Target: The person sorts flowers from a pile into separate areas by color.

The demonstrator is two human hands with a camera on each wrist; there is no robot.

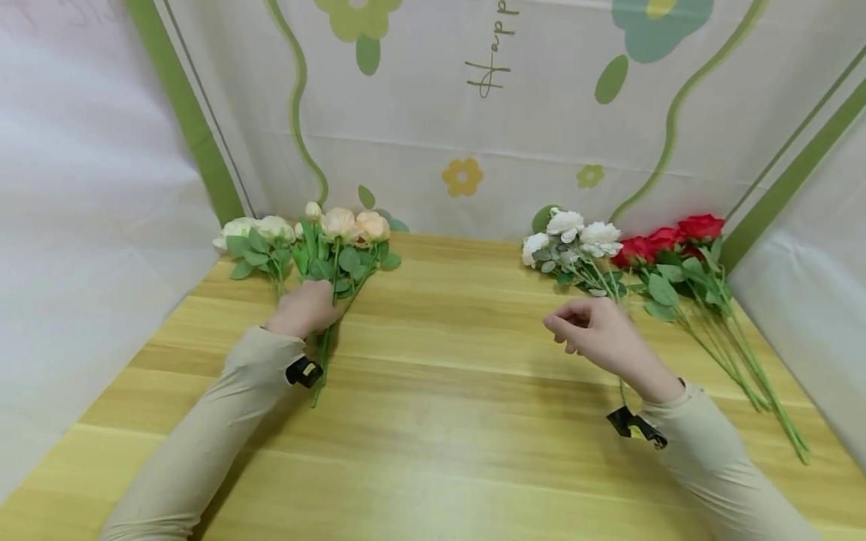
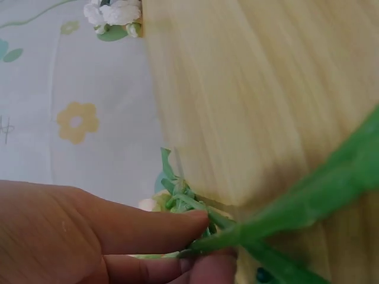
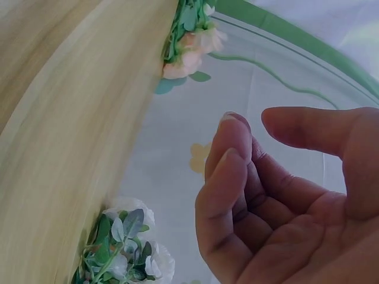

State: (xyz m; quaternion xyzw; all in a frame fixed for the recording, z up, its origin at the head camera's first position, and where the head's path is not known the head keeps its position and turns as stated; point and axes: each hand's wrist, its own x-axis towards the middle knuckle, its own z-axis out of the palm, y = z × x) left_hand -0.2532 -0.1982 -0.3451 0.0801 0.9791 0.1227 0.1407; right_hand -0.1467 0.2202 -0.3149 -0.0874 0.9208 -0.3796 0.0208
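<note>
The left hand (image 1: 304, 308) pinched a green stem (image 2: 284, 222) between its thumb and fingers. The stem was smooth and bright green, and it crossed another one right by the fingertips. Its low end stuck out below the hand, toward the person. It was at the far left part of the yellow wooden surface (image 1: 440, 421), in a bunch with the peach flowers (image 1: 339, 224). I cannot tell which bloom that stem belonged to.

The peach flowers were big, round and puffy, with soft, pale petals. Dark green leaves sat under them. A small pale bud (image 1: 313, 211) stood just beside them, above some long green leaves. To the left lay creamy flowers (image 1: 276, 228), round and full, with wide green leaves.

The right hand (image 1: 602, 334) held nothing. Its fingers were loosely bent, and there was a gap between them and the thumb. It was over the surface, near the white flowers (image 1: 600, 239), which had frilly heads, thin stems and grey-green leaves. Next to those lay red flowers (image 1: 700, 227) with long green stems. Behind everything hung a white cloth (image 1: 541, 105) with green and yellow flower pictures.
</note>
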